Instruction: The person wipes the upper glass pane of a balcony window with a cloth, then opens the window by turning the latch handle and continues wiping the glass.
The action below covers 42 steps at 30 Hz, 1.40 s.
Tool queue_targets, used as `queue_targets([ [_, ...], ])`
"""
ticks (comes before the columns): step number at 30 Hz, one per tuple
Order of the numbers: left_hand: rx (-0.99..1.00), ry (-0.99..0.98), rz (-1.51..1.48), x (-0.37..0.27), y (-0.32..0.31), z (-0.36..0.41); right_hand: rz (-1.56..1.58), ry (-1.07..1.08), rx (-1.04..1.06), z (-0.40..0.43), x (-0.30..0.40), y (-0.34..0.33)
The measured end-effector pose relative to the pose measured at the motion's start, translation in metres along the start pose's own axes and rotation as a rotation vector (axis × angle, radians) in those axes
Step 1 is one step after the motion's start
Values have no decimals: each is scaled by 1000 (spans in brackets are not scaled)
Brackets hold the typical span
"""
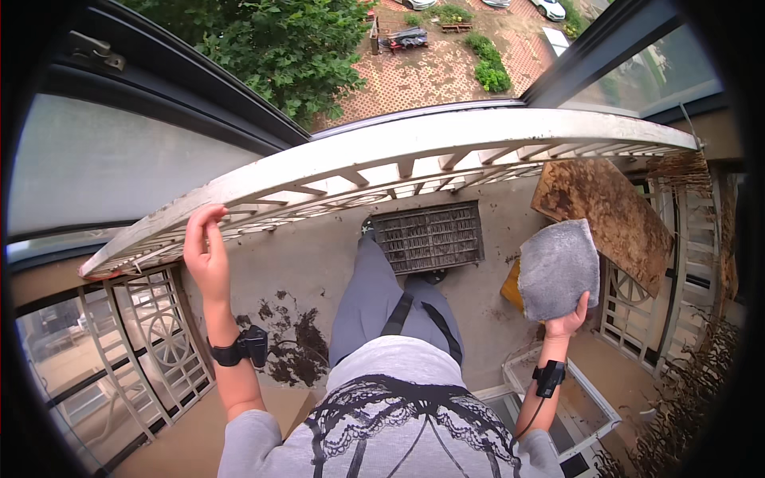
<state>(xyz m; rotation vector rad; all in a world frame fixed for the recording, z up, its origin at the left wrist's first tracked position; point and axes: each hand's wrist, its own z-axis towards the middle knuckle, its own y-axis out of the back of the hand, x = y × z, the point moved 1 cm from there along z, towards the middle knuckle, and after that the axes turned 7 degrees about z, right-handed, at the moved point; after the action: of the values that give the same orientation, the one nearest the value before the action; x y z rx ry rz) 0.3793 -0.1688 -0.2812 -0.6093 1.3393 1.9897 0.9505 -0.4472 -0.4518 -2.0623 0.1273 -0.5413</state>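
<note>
My right hand [568, 322] holds a grey towel-like cloth [559, 272], spread flat and covering most of the fingers. My left hand [206, 254] is raised with its fingers loosely bent and nothing visible in it. It overlaps the left part of a white metal railing [382, 143] in the picture; whether the fingertips touch the rail I cannot tell. This railing curves across the view before me, its top rail pale and scuffed, with bars beneath. An upturned black plastic crate [429, 236] lies at my feet.
A stained wooden board [603, 221] leans at the right, near something yellow [512, 284]. Dark debris [296, 343] litters the concrete floor [263, 257]. A white-framed screen [588, 391] and dried plants [687, 382] stand lower right. Beyond the open window frame [179, 66] lies a paved yard [412, 74] far below.
</note>
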Motion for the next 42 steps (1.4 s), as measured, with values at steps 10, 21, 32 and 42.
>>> queue_targets([
  [10, 324, -334, 96, -31, -62, 93, -247, -11, 540, 98, -76, -171],
  [21, 127, -99, 130, 11, -6, 94, -926, -628, 1466, 199, -352, -533],
  [32, -19, 126, 241, 8, 41, 42, -1266, -753, 1041, 219, -486, -587],
  [42, 72, -676, 796, -34, 0, 135, -1158, -583, 1255, 215, -500, -589],
])
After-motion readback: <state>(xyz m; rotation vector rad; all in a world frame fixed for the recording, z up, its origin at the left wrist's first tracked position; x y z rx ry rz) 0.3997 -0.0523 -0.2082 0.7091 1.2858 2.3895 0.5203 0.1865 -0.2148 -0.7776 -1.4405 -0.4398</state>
